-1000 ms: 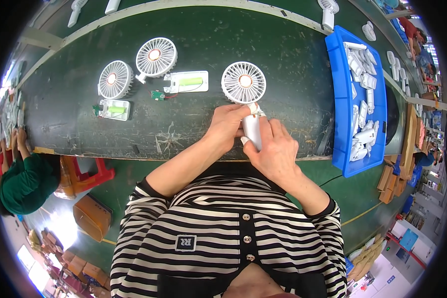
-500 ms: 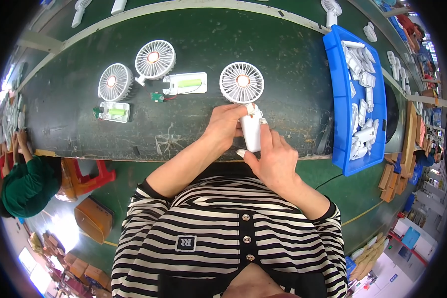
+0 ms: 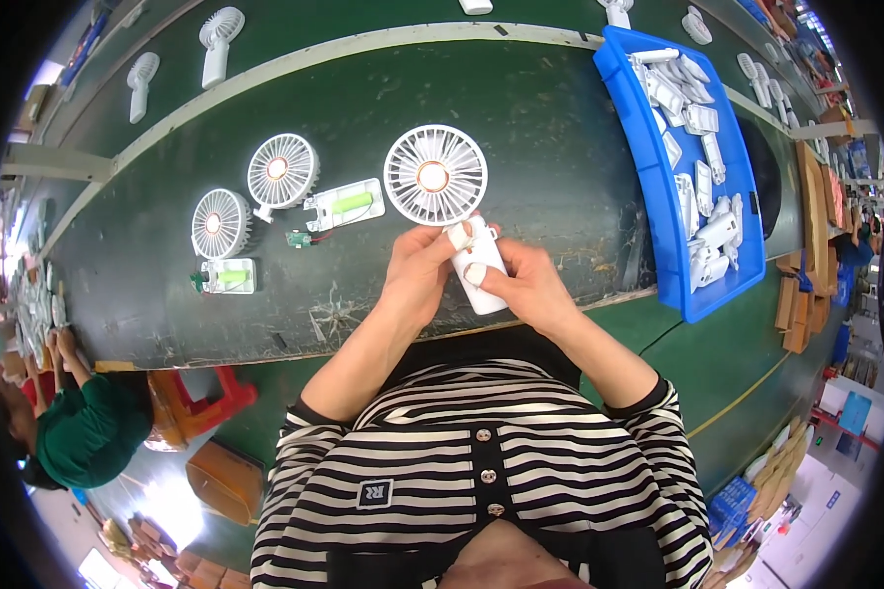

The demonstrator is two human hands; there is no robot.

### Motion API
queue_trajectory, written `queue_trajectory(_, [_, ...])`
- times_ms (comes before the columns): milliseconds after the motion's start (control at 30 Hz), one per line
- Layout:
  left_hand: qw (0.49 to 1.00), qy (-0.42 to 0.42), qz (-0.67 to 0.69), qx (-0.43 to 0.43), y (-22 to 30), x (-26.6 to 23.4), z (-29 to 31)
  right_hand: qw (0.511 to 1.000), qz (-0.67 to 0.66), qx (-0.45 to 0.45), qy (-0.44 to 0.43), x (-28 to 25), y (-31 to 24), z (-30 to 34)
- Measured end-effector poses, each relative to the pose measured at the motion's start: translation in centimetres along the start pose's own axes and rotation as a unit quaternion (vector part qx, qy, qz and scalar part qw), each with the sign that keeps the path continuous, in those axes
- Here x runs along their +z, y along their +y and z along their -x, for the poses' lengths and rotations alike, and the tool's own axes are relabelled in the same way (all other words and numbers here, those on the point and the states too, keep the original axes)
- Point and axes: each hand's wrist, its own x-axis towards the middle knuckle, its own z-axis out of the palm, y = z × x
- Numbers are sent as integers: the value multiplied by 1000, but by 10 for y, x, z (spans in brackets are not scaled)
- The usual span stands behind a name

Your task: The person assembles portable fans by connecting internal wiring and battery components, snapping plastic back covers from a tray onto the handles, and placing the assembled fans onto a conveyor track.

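Note:
A white handheld fan [image 3: 480, 291] is held between my two hands near the table's front edge, its round caged head pointing away from me. My left hand [image 3: 420, 267] grips the neck of the fan, the thumb pressed on the top of the handle. On the other side, my right hand [image 3: 537, 286] wraps the handle with its thumb lying across the front. Left of it lie two more fan heads, the nearer [image 3: 283, 171] beside an opened handle shell [image 3: 373, 199] with a green battery [image 3: 352, 202], and a farther one [image 3: 220, 224] above a second opened shell [image 3: 247, 278].
At the right stands a blue bin [image 3: 670, 257] with several white plastic handle parts. A small green circuit board [image 3: 299, 239] hangs on wires by one shell. More white fans [image 3: 220, 44] stand beyond the pale rail [image 3: 363, 46]. A person in green [image 3: 93, 432] sits at the far left.
My right hand has closed around the handle, its thumb now on the front. The fan is tilted more, its lower end toward the right. The whole view has shifted and turned.

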Motion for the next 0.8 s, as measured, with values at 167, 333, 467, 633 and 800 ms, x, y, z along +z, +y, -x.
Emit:
queue_trajectory(167, [1000,-16,15,18,-2,2,2,1000,26,-13,12,2,0,1])
queue_trajectory(333, [998,-14,14,54,-5,5,2,999,36,-4,41,7,-8,-1])
queue_trajectory(467, [998,-8,21,57,-6,4,0,999,-11,10,50,9,-6,-4])
queue_trajectory(633, [998,6,12,65,-9,4,0,997,-62,17,43,11,8,-6])
queue_trajectory(800, [999,-5,6,50,-9,2,-3,997,-53,-16,49,9,8,-9])
